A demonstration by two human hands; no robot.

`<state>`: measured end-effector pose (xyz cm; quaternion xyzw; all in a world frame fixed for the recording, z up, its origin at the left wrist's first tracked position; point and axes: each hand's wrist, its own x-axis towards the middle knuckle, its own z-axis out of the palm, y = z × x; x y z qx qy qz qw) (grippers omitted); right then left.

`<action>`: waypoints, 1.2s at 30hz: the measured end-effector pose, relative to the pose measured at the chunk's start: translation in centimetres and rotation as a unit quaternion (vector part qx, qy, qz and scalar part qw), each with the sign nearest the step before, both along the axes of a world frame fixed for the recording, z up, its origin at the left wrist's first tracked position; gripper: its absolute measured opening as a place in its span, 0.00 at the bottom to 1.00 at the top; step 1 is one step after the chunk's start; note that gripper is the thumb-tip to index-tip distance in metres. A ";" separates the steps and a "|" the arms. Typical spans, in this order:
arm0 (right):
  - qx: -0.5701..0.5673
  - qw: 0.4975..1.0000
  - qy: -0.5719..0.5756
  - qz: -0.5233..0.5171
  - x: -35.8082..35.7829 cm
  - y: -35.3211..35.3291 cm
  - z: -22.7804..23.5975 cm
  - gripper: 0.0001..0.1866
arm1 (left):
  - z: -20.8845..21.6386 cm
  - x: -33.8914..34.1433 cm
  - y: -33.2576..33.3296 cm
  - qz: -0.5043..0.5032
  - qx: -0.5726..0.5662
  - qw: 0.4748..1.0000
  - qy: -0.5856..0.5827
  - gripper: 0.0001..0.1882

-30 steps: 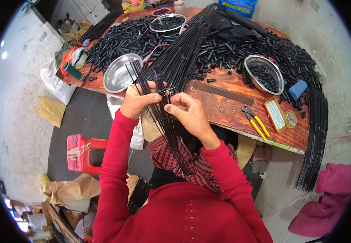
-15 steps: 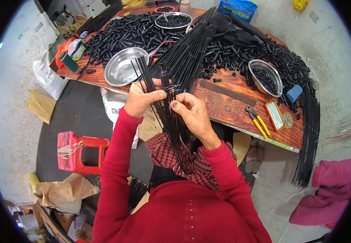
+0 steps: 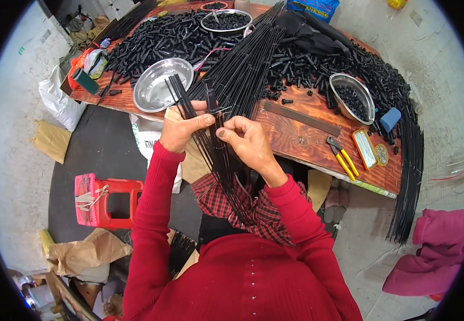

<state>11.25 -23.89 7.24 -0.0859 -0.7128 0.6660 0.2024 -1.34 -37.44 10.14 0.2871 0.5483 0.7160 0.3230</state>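
Note:
My left hand point(image 3: 179, 131) is closed round a loose bundle of thin black rods point(image 3: 177, 91) that slants down toward my lap. Above its thumb stands a black tubular fitting point(image 3: 210, 99), upright among the rods. A thin metal pin point(image 3: 223, 110) sticks out sideways just below the fitting. Thumb and forefinger of my right hand point(image 3: 250, 144) are pinched together beside the rods, under the pin; what they grip is too small to make out. The rods' lower ends rest on a red checked cloth point(image 3: 216, 199) over my lap.
On the wooden table point(image 3: 301, 120) lie a large fan of black rods point(image 3: 237, 69), heaped black fittings point(image 3: 157, 43), yellow-handled pliers point(image 3: 343, 159), a flat metal bar point(image 3: 301, 117) and an orange-rimmed tin point(image 3: 364, 148). Metal bowls point(image 3: 160, 88) stand among them. A red stool point(image 3: 106, 200) is on the left.
Both hands and the held rods have shifted slightly left in the picture. The right thumb and forefinger have come a little closer to the rods; the left hand keeps its grip.

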 end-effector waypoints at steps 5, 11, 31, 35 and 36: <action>-0.200 0.979 -0.001 0.024 0.3 -0.3 -0.7 0.08 | -0.4 -0.4 0.7 -0.027 0.025 0.999 -0.012 0.19; -0.213 0.976 -0.018 -0.041 1.4 -1.1 -2.7 0.12 | -0.3 0.0 1.2 -0.044 0.003 0.999 0.014 0.24; -0.245 0.969 0.022 0.028 2.5 -0.5 -0.3 0.06 | 2.0 2.6 1.3 0.016 -0.013 1.000 0.018 0.24; -0.181 0.983 -0.007 -0.008 2.9 -1.0 0.3 0.07 | 2.4 2.4 1.4 0.013 -0.006 1.000 0.014 0.23; -0.090 0.994 0.015 -0.067 3.0 -1.1 0.1 0.07 | 2.2 2.4 1.7 0.015 -0.006 0.999 0.028 0.22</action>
